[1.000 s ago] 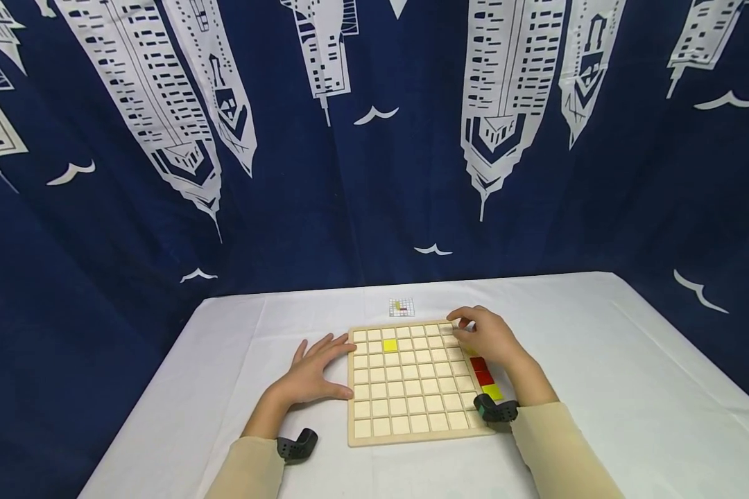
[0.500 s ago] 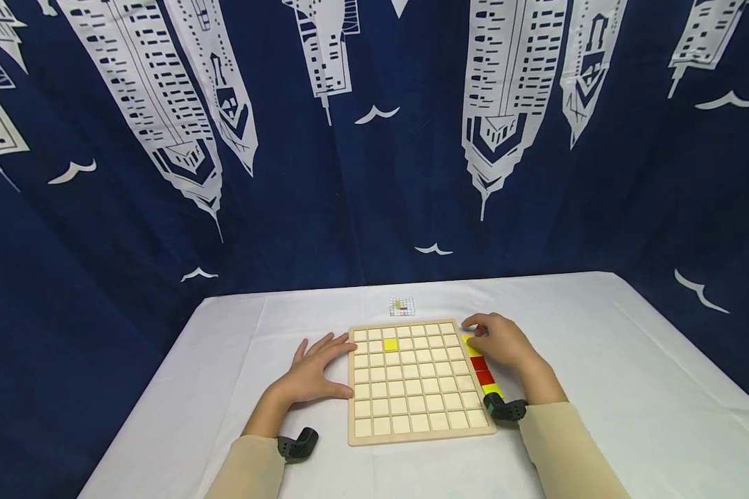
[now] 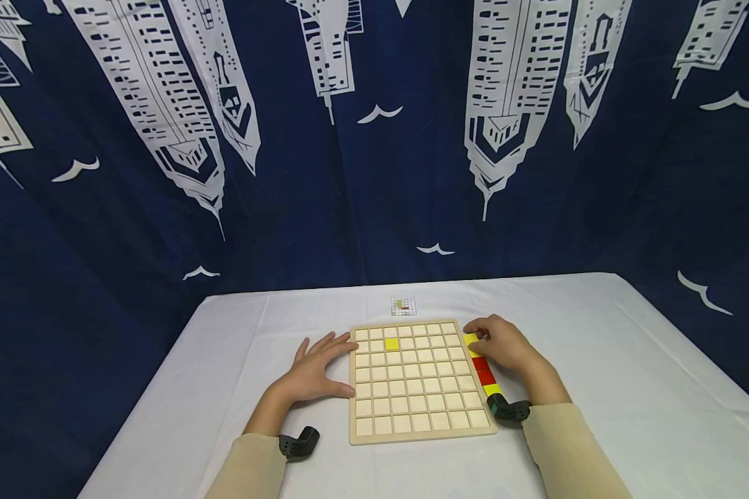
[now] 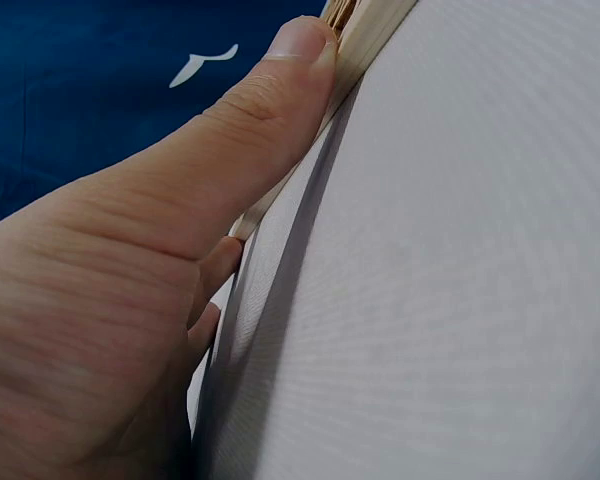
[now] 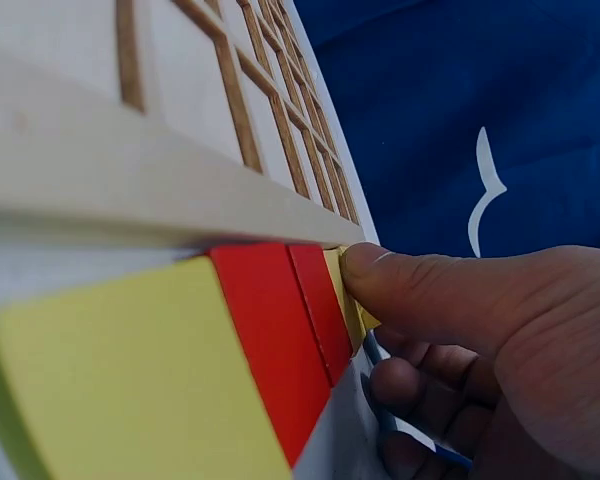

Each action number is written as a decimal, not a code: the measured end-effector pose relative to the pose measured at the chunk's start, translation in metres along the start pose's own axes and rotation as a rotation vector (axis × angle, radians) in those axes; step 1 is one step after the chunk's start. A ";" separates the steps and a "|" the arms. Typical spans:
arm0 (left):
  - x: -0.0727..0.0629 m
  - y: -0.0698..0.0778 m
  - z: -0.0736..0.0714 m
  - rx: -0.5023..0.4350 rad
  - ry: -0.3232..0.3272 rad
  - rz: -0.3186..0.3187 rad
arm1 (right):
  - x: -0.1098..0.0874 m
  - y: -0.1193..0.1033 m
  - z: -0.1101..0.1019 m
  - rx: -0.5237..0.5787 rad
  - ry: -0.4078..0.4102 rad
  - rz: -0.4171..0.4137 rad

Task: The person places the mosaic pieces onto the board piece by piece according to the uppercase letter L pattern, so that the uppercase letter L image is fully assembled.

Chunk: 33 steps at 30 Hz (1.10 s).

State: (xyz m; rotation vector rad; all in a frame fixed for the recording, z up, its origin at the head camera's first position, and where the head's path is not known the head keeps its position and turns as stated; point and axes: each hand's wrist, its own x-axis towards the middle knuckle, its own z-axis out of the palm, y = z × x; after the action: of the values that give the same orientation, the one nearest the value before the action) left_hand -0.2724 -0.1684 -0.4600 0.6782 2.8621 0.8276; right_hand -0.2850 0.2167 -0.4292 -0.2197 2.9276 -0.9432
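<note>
A wooden grid board (image 3: 421, 438) lies flat on the white table, with one yellow tile (image 3: 392, 344) in a cell of its second row from the back. Along the board's left edge, my left hand (image 3: 308, 374) rests with fingers spread, the thumb (image 4: 295, 60) touching the side of the frame. My right hand (image 3: 504, 344) is by the far end of a tile row beside the right edge. Its thumb (image 5: 380, 275) and index finger pinch a yellow tile (image 5: 348, 300); the index fingertip is hidden in the right wrist view.
Nearer in that row lie red tiles (image 5: 260, 320) and another yellow tile (image 5: 130, 380). A small printed grid card (image 3: 403, 306) lies behind the board. A dark blue curtain (image 3: 349, 235) hangs beyond the table (image 3: 599, 388).
My right hand has moved right, from over the board's far right corner to the tile row beside it, its thumb and index finger closing in on the far yellow tile. The left hand stays put.
</note>
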 end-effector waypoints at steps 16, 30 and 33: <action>-0.001 0.001 -0.001 -0.001 0.003 -0.003 | 0.000 0.003 0.000 0.014 0.030 0.008; -0.001 -0.001 0.001 -0.012 0.000 0.018 | 0.001 0.007 0.001 -0.001 0.058 0.002; -0.001 0.000 0.001 -0.011 -0.002 0.021 | 0.001 0.007 0.001 -0.010 0.070 0.003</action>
State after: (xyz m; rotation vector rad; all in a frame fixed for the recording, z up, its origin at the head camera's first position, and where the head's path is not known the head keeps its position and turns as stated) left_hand -0.2716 -0.1688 -0.4609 0.7079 2.8518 0.8443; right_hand -0.2867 0.2217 -0.4338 -0.1870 2.9954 -0.9559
